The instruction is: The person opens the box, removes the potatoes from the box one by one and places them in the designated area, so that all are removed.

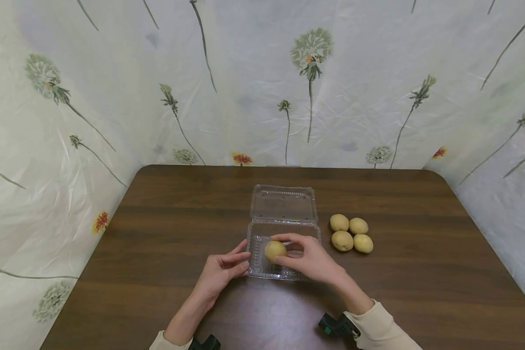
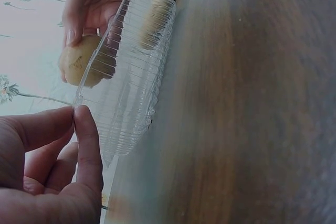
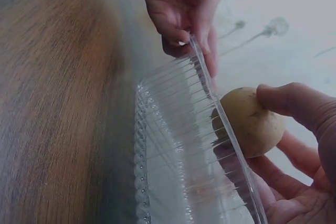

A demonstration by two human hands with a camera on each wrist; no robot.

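Observation:
A clear plastic clamshell container (image 1: pixel 255 272) sits on the table with its lid (image 1: pixel 283 204) folded back, away from me. My right hand (image 1: pixel 312 257) grips a potato (image 1: pixel 275 251) between thumb and fingers, at the container's opening. In the right wrist view that potato (image 3: pixel 252 121) is partly below the rim, seen through the clear wall. My left hand (image 1: pixel 218 274) pinches the container's left rim; the left wrist view shows thumb and finger (image 2: pixel 86 135) meeting on that edge.
Several potatoes (image 1: pixel 342 241) lie grouped on the table just right of the container. The dark wooden table (image 1: pixel 179 218) ends at a back edge against a flower-printed sheet (image 1: pixel 253 97), which also hangs at both sides.

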